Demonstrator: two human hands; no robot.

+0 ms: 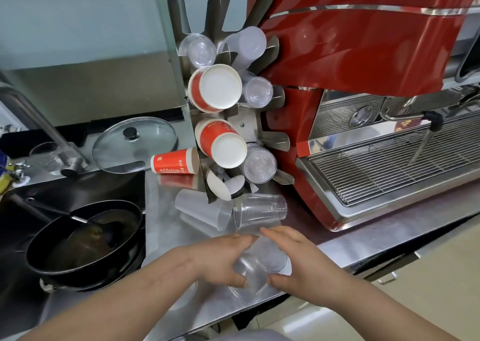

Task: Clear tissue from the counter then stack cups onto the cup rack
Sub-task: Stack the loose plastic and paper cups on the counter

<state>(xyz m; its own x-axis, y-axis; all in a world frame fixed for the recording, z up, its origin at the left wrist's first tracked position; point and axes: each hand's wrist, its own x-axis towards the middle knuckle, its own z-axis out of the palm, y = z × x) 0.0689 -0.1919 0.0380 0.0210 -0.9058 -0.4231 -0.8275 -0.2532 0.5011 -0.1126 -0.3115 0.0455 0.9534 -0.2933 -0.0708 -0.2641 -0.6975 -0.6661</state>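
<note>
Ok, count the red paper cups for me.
3. Two sit in the cup rack: the upper red paper cup and the middle red paper cup. A lying red paper cup rests on the counter, left of the rack. Nested ones may be hidden.

Both hands, left [220, 259] and right [298, 259], fingers curled inward, facing each other.

a red espresso machine [363, 55], a glass lid [135, 144], black pans [83, 239] in the sink.

red-and-white paper cups [215, 91], clear plastic cups [259, 211], red espresso machine [350, 44].
</note>
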